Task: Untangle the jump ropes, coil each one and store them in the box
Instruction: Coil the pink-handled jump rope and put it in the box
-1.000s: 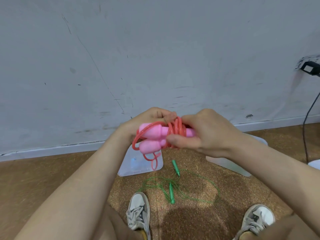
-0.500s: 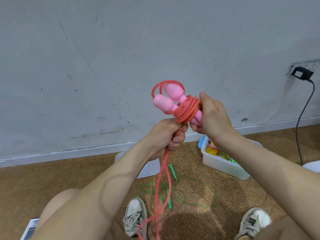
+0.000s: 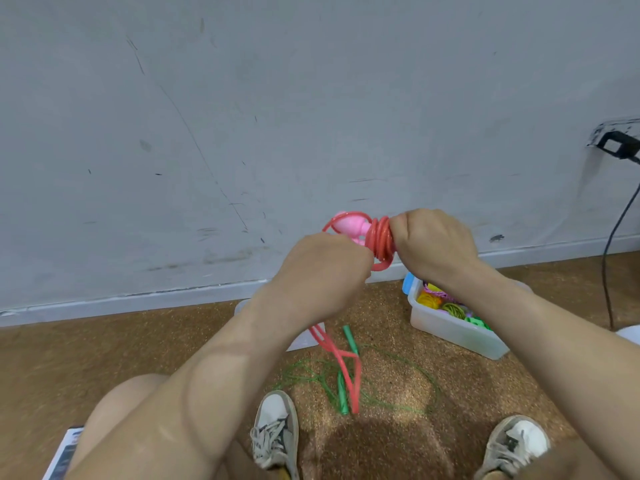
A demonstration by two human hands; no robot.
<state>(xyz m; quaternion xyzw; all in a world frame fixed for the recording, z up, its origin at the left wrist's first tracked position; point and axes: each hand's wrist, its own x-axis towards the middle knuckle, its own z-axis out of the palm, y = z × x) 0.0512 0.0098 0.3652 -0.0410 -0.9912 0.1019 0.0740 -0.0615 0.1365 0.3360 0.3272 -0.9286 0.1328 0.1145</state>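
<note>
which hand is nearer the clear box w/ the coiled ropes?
Right. The right hand is raised just over the box's left end; the left hand is farther to its left. Both grip the red rope.

Versus 0.5 s ago, the pink jump rope [image 3: 380, 242] bundle tips over: handles [image 3: 348, 225] point left now, not up-left, and sit lower against the wall. Left hand [image 3: 325, 261] moves up from under the coil to level with it and now covers the lower handle. Right hand [image 3: 433, 244] rolls knuckles-up on the right end. Loose tail [image 3: 341, 362] no longer runs out of frame: it's kinked and ends over the green rope [image 3: 346, 386]. A second ago no long tail hung at all.
</note>
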